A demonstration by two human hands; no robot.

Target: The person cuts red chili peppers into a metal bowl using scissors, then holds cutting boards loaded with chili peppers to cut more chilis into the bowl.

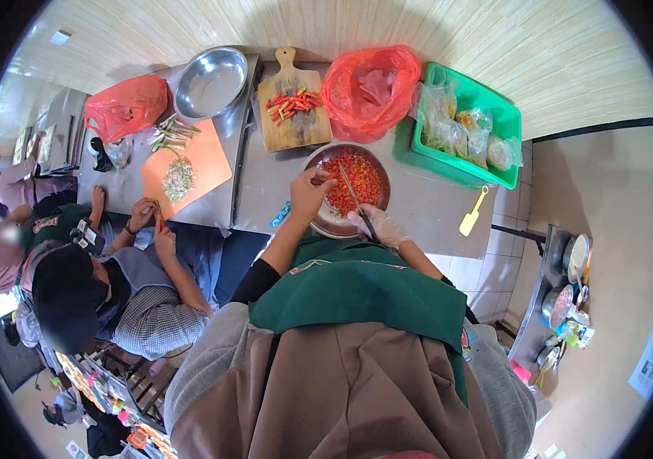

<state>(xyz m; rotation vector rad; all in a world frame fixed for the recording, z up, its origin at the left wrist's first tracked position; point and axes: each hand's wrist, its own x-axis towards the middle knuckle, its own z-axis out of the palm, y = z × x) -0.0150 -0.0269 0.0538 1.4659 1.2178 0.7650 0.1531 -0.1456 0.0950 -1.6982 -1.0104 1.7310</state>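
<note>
A round metal bowl (317, 222) on the counter in front of me holds finely cut red chillies (356, 177). My right hand (384, 226), in a clear plastic glove, grips black-handled scissors (350, 186), their blades pointing away from me over the chillies. At the bowl's left rim is my bare left hand (311, 191), its fingers pinched together near the blades. Whatever they hold is too small to make out. Past the bowl, uncut red and green chillies (294, 105) lie on a wooden board (291, 138).
An open red plastic bag (372, 126) stands behind the bowl. A green crate (510, 172) of filled bags is at right, near a yellow spatula (473, 212). At left, a co-worker's hands (152, 218) work by an orange mat (208, 164) with chopped greens. Beyond is a steel basin (210, 80).
</note>
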